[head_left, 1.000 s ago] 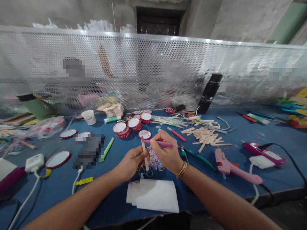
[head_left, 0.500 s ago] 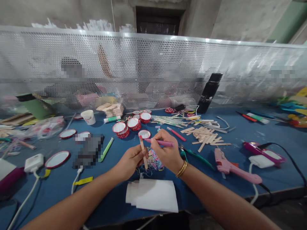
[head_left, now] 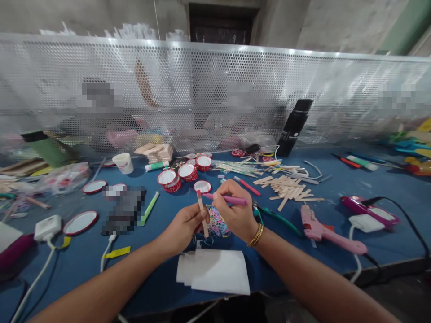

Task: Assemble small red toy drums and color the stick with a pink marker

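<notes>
My left hand (head_left: 183, 226) is closed around a flat wooden craft stick (head_left: 202, 211), held upright over the blue table. My right hand (head_left: 234, 213), with a gold bracelet at the wrist, grips a pink pen (head_left: 226, 199) whose tip touches the top of the stick. Just behind both hands lies a tangle of coloured rubber bands (head_left: 217, 224). White paper sheets (head_left: 213, 270) lie in front of my hands at the table's near edge.
A pink glue gun (head_left: 328, 231) and green-handled pliers (head_left: 274, 217) lie to the right, loose wooden sticks (head_left: 289, 189) beyond them. Red-rimmed round lids (head_left: 183, 174), small mirrors (head_left: 81, 223), a paper cup (head_left: 124, 163), chargers and cables sit left. A perforated metal screen (head_left: 215, 94) with people behind it closes the far side.
Both hands stay almost in place on the stick and pen; the pen tip has shifted slightly along the stick's top. The view has tilted a little.
</notes>
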Demonstrator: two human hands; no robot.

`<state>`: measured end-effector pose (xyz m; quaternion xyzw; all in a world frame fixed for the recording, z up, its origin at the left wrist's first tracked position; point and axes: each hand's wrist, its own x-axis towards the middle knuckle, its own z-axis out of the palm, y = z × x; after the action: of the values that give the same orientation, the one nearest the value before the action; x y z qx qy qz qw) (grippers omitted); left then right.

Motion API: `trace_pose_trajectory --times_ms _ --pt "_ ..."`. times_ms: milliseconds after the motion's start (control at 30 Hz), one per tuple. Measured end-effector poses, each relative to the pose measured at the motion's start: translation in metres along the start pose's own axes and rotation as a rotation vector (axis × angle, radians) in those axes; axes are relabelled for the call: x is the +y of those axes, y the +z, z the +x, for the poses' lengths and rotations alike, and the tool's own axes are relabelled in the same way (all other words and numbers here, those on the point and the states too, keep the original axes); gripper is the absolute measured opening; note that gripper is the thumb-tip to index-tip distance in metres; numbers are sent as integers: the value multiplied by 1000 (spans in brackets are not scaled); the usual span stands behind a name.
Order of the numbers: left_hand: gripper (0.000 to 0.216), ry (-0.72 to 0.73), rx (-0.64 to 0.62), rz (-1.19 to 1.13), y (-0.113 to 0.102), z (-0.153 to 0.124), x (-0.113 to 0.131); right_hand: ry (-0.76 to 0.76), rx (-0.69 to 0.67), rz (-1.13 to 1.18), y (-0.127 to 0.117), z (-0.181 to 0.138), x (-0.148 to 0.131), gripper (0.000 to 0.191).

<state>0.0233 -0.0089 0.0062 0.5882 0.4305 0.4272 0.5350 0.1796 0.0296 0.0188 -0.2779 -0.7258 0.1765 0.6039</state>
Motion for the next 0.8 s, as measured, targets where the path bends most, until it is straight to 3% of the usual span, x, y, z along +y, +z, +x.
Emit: trace_pose_trajectory --times_ms 800 --pt "45 -3 10 -38 6 -3 7 -82 -40 -23 0 -1 0 20"
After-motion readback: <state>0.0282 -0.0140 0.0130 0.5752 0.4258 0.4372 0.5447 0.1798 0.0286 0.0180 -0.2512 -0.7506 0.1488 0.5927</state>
